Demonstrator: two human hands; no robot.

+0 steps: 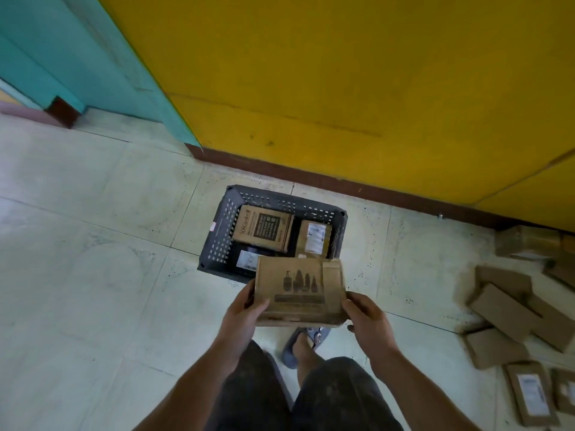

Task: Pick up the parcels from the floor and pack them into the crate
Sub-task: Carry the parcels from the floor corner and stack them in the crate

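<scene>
I hold a flat brown cardboard parcel (300, 290) printed with dark bottle shapes, lifted above the near edge of the crate. My left hand (245, 312) grips its left side and my right hand (367, 318) grips its right side. On the floor by the wall stands the dark perforated plastic crate (224, 225). Inside it lie a printed brown box (263, 227) at the back left, a smaller labelled brown box (314, 239) at the right, and a dark parcel with a white label (247, 259), partly hidden by the parcel I hold.
Several brown cardboard parcels (510, 312) lie scattered on the pale tiled floor at the right. A yellow wall (342, 88) with a brown skirting runs behind the crate; a teal wall (77, 57) is at left. My foot in a slipper (303, 346) stands below the parcel.
</scene>
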